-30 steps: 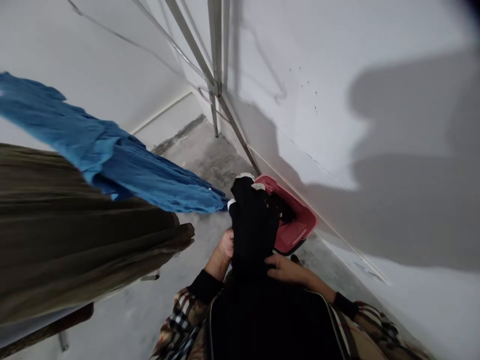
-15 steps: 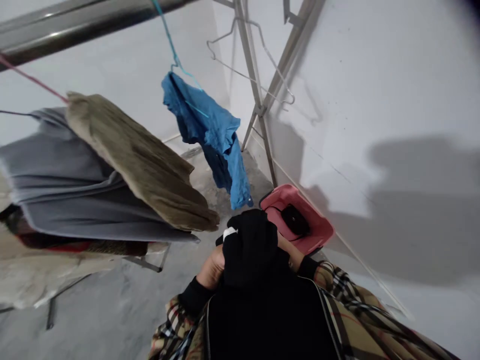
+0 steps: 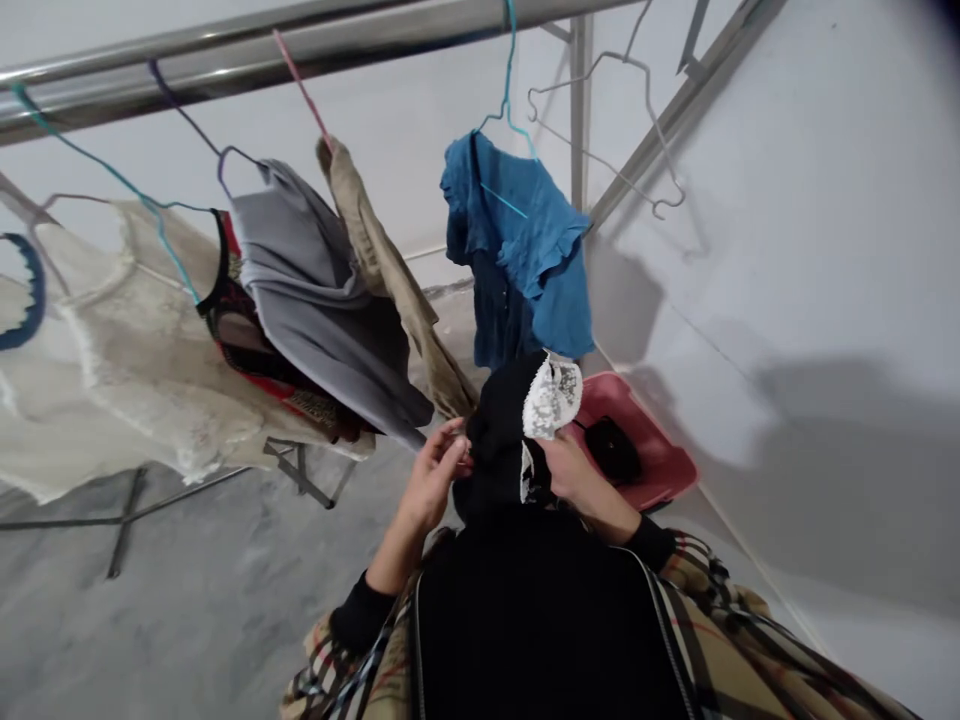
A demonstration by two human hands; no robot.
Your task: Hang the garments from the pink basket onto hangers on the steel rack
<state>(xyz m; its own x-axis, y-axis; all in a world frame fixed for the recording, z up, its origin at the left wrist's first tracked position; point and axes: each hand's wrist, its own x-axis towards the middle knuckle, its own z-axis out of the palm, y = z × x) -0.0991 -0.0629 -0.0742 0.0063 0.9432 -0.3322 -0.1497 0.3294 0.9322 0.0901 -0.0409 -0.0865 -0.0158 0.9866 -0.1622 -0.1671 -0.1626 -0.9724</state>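
I hold a black garment with white lace trim (image 3: 504, 430) up in front of my chest. My left hand (image 3: 436, 478) pinches its left edge, fingers closed on the cloth. My right hand (image 3: 568, 468) grips its right side just under the lace patch. Behind the garment on the floor sits a pink plastic basket (image 3: 660, 455) with a dark item in it.
A steel clothes rail (image 3: 225, 50) runs overhead with hangers. On it hang a blue top (image 3: 525, 240), a tan garment (image 3: 382, 270), a grey top (image 3: 315, 290) and a cream one (image 3: 112, 360). Empty wire hangers (image 3: 607, 150) hang at the right. A white wall stands to the right.
The view tilted up, so the rail and hung clothes now show. I raised the black garment, and its white lace has turned into view.
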